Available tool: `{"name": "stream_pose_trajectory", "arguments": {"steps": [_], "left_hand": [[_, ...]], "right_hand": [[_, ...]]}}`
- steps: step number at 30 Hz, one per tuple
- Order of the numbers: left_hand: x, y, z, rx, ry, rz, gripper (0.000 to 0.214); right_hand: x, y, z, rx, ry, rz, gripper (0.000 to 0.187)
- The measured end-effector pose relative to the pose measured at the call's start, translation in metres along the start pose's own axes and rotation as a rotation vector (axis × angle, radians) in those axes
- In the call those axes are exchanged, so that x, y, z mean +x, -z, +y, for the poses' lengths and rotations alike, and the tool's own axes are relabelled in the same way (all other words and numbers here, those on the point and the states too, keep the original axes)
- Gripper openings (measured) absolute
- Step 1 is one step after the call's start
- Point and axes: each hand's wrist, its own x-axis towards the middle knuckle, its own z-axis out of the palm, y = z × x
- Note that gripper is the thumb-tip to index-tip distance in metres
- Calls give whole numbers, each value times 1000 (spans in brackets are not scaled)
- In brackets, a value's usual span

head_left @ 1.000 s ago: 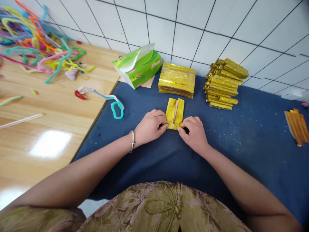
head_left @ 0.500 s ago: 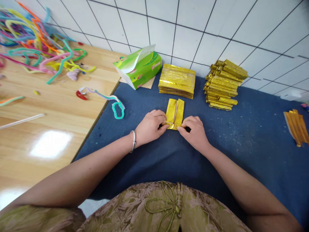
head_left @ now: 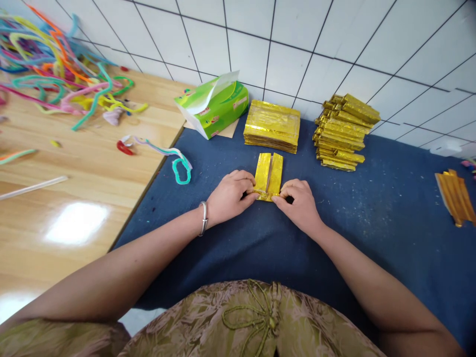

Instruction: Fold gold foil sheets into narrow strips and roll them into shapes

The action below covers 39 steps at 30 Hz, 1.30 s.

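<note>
A folded gold foil paper (head_left: 268, 172) lies on the blue cloth (head_left: 372, 218), its two long flaps meeting along the middle. My left hand (head_left: 230, 196) pinches its near left corner, fingers curled. My right hand (head_left: 299, 203) pinches the near right corner in the same way. Both hands press the near edge down onto the cloth. A silver bangle (head_left: 203, 218) is on my left wrist.
Behind the paper sit a flat stack of gold foil sheets (head_left: 272, 125) and a pile of folded gold pieces (head_left: 344, 131). A green tissue pack (head_left: 213, 105) stands to the left. Coloured pipe cleaners (head_left: 63, 74) litter the wooden table (head_left: 74, 208). Folded orange-gold strips (head_left: 455, 196) lie at the right.
Almost nothing has moved. My hands keep their pinch on the paper's near edge; the view has shifted slightly.
</note>
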Motion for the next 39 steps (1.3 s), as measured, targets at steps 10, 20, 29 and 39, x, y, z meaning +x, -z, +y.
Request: {"name": "stream_pose_trajectory", "arguments": {"steps": [10, 20, 29, 39], "left_hand": [[0, -2, -3, 37, -10, -11, 16], [0, 0, -3, 57, 43, -23, 18], [-1, 2, -7, 68, 77, -18, 21], [-1, 1, -3, 115, -141, -80, 12]], "right_hand": [[1, -2, 3, -38, 7, -16, 21], [2, -1, 2, -76, -3, -50, 20], [3, -1, 5, -85, -49, -64, 21], [5, -1, 6, -74, -49, -90, 18]]}}
